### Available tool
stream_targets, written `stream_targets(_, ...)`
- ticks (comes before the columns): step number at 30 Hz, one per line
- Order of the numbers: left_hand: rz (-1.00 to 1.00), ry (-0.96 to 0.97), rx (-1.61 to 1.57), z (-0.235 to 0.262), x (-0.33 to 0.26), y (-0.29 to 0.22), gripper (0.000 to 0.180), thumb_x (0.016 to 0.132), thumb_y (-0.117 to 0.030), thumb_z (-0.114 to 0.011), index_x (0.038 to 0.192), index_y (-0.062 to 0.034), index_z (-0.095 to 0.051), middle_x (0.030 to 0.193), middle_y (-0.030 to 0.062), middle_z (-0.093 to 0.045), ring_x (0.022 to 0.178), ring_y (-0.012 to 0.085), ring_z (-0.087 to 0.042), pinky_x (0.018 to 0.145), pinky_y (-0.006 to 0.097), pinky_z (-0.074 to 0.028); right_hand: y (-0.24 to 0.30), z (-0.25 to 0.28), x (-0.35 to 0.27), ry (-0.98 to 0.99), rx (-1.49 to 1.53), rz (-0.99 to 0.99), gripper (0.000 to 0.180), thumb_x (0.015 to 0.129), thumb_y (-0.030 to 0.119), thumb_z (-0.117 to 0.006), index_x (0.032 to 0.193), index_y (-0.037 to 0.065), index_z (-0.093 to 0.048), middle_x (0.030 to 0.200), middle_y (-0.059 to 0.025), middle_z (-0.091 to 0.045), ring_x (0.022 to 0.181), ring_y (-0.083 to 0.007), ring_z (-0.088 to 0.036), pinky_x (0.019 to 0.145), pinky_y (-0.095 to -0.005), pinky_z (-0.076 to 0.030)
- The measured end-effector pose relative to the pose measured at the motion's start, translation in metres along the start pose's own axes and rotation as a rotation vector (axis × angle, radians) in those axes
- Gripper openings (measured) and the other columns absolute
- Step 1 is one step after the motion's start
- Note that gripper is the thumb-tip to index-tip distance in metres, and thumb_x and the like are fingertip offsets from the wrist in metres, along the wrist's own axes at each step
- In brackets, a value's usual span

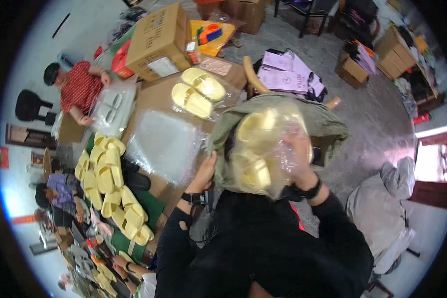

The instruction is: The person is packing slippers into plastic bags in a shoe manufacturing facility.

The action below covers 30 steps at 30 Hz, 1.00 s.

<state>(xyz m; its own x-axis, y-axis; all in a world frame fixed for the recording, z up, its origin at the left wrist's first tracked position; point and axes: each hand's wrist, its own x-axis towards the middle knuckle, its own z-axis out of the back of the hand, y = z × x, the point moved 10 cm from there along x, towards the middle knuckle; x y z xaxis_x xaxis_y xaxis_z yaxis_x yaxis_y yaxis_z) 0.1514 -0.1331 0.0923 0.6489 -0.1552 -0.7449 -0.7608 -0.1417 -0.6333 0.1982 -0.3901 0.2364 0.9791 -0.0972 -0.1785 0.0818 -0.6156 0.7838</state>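
Observation:
In front of me is a grey-green cloth sack [330, 121] with its mouth spread wide. My left hand [206, 173] is closed on the left edge of that sack. Over the opening, my right hand [298, 151] grips a clear plastic bag holding pale yellow slippers [256, 171]; motion blurs the bag and fingers. More yellow slippers show inside the sack mouth, partly hidden by the bag. On the table to the left lie a stack of clear plastic bags [164, 141] and a bagged pair of yellow slippers [198, 92].
A cardboard box [159, 42] stands on the table's far end. Loose yellow slippers [104, 174] are heaped at the left edge. A co-worker in a red shirt [82, 84] handles bagged grey slippers [111, 109]. Purple packages [285, 72] lie beyond the sack, white sacks [377, 208] to the right.

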Motion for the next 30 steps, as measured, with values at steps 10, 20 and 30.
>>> stream_targets(10,-0.084,0.070,-0.066,-0.019,-0.001,-0.010,0.057,0.094,-0.045,-0.037,0.129,0.0004,-0.036,0.123,0.0123,-0.048,0.106,0.0214,-0.052,0.086,0.036,-0.047,-0.184,0.124,0.008,0.499,-1.640,0.117,0.046,0.074,0.009,-0.054,0.119,0.013,-0.047,0.092,-0.0200,-0.056,0.081,-0.0366,-0.057,0.074,-0.0398,-0.047)
stream_targets(20,-0.172,0.014,-0.053,-0.046,-0.015,-0.027,0.059,0.093,-0.049,-0.036,0.125,0.0004,-0.040,0.111,0.0107,-0.056,0.095,0.0206,-0.058,0.079,0.035,-0.049,-0.302,0.187,-0.003,0.852,-2.175,-0.266,0.026,0.077,0.023,-0.054,0.095,0.012,-0.069,0.101,-0.0146,-0.063,0.087,-0.0323,-0.062,0.076,-0.0460,-0.045)
stream_targets(30,-0.153,-0.095,-0.163,0.010,-0.014,-0.001,0.060,0.093,-0.048,-0.035,0.128,0.0004,-0.038,0.123,0.0122,-0.050,0.109,0.0226,-0.052,0.090,0.038,-0.044,-0.032,0.144,0.072,-0.153,-1.793,0.565,0.048,0.073,0.028,-0.061,0.112,0.004,-0.051,0.108,-0.0169,-0.056,0.104,-0.0375,-0.050,0.089,-0.0439,-0.039)
